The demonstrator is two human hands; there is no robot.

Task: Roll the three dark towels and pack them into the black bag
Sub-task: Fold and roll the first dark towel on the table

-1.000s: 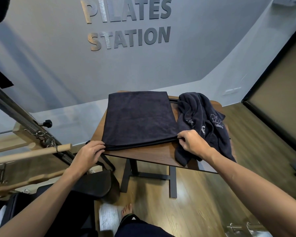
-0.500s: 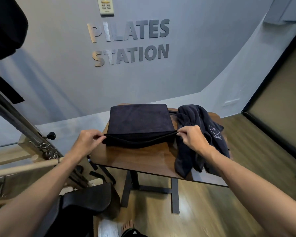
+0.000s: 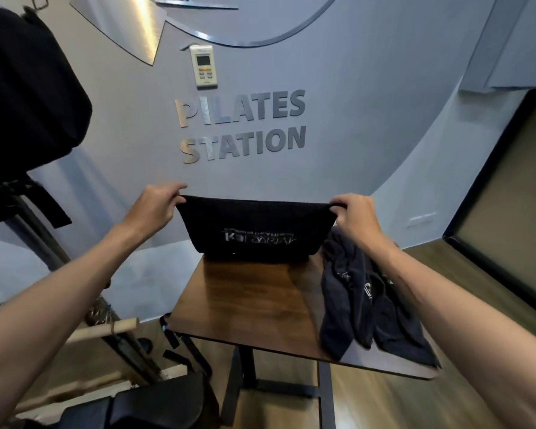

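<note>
A dark towel with a pale printed logo hangs lifted over the far end of the wooden table, its lower edge still on the tabletop. My left hand pinches its upper left corner and my right hand pinches its upper right corner. More dark towels lie crumpled in a heap on the table's right side, partly draped over the near edge. A black bag sits low at the bottom left, below the table.
Wooden bars and metal frame parts of pilates equipment stand left of the table. A large black object hangs at upper left. A grey wall with lettering rises behind the table. A dark-framed panel is at right.
Both hands have raised the folded towel's near edge up off the table and away from me, showing its logo side. The view has tilted upward.
</note>
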